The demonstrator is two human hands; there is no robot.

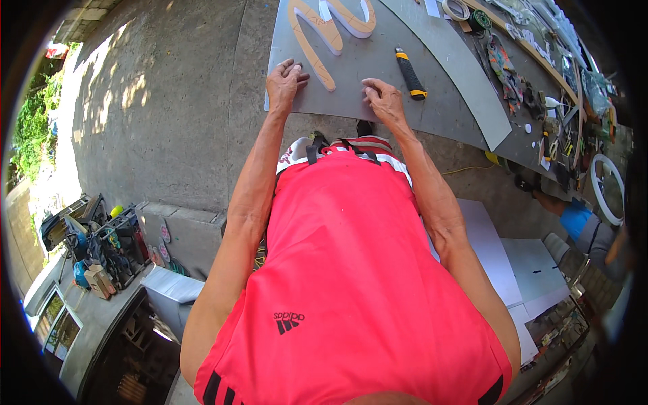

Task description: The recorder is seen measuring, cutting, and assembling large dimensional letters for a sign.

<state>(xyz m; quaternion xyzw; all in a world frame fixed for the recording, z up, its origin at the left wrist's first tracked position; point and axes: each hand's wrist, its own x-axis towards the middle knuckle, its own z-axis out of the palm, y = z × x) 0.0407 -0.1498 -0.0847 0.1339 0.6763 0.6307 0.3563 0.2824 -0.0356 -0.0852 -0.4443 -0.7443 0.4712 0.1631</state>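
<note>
A curvy letter-shaped piece [313,47] with a tan face and white side walls lies on the grey tabletop [337,101], its upper part cut off by the picture's top edge. Just left of its lower end is my left hand [286,84], thumb and fingers drawn together; what they pinch, if anything, is too small to make out. My right hand [385,102] hovers at the table's near edge with bent fingers apart and nothing visible in them. Beyond it, a yellow-and-black utility knife [410,74] rests on the table, apart from both hands.
A long curved grey strip [459,67] crosses the table at the right. Past it lie tape rolls [455,9], a patterned cloth [505,73] and several small tools. A person in blue shorts [577,226] is at the far right. White sheets [482,250] stand behind my right arm.
</note>
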